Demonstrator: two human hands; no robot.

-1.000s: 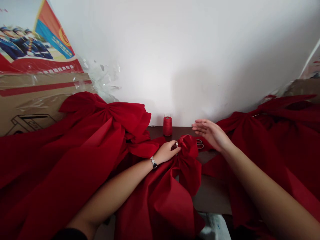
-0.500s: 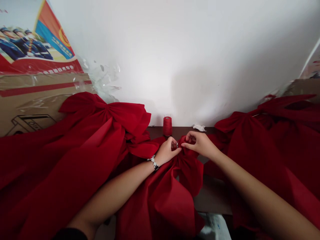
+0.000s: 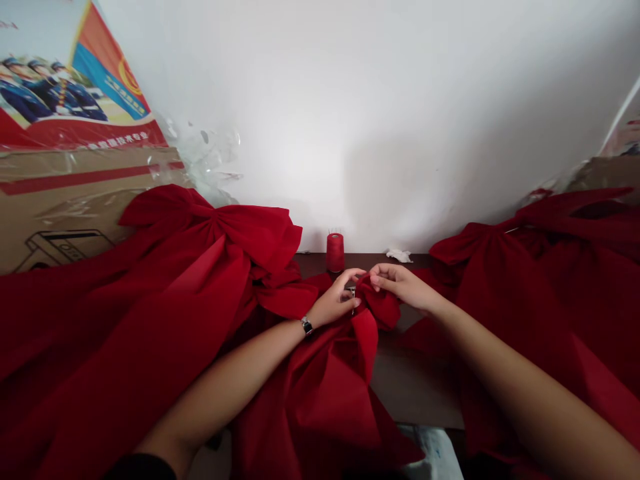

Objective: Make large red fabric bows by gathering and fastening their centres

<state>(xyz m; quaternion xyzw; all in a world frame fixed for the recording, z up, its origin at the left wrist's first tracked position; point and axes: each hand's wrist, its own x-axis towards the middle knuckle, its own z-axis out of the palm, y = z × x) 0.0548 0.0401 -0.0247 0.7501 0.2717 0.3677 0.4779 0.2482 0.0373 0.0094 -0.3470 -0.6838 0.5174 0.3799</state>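
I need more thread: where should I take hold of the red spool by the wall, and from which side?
Probably grip the red spool around its round sides, coming from the front or from above: it stands upright, and the wall is close behind it.

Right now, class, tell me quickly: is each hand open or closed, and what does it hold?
Left hand: closed, its grip pinching the gathered red fabric.
Right hand: closed, pinching the same red fabric from the other side.

Left hand (image 3: 336, 300), right hand (image 3: 400, 285) — pinching, fingertips close.
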